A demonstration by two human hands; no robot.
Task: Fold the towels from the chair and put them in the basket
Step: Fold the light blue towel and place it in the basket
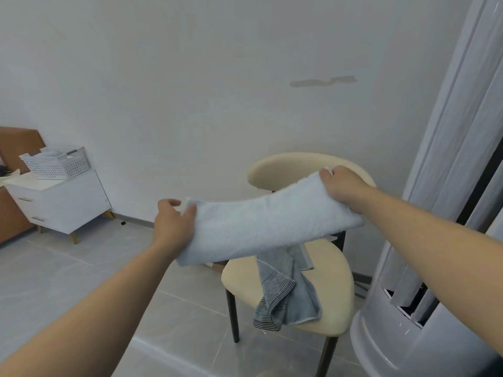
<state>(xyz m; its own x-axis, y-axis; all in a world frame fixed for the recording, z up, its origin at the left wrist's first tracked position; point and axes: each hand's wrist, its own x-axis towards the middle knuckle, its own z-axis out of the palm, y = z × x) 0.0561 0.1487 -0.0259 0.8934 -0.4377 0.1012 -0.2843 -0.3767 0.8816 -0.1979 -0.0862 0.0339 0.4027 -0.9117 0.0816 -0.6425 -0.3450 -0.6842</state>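
Over chair, left hand, right hand hold towel.

basket on cabinet, far left; towel on chair, right

Pale blue towel, grey towel with a striped band, cream chair, white basket.
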